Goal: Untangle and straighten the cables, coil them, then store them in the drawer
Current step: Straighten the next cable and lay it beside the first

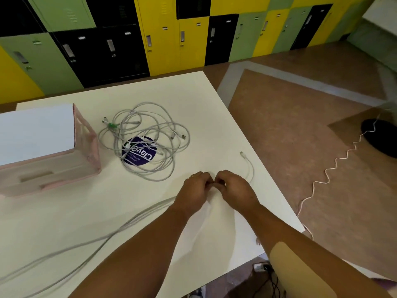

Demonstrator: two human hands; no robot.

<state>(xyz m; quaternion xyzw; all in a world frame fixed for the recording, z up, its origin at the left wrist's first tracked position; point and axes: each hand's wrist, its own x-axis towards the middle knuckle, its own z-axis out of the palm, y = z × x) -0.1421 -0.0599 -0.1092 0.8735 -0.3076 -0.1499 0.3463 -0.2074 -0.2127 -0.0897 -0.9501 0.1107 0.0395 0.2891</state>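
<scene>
A tangled heap of white cables (148, 138) lies on the white table (64, 211), partly over a round purple sticker (140, 153). One white cable (107, 235) runs in doubled strands from the lower left up to my hands. My left hand (194, 188) and my right hand (235, 187) meet knuckle to knuckle, each pinching this cable. Its free end with a plug (241, 153) curves away to the right of my right hand. A pink drawer box (49, 168) stands at the left.
The table's right edge runs diagonally close to my right hand. Beyond it is brown floor with a wavy pink cord (335, 166) and a black round base (380, 136). Green, yellow and black lockers (163, 35) line the back wall.
</scene>
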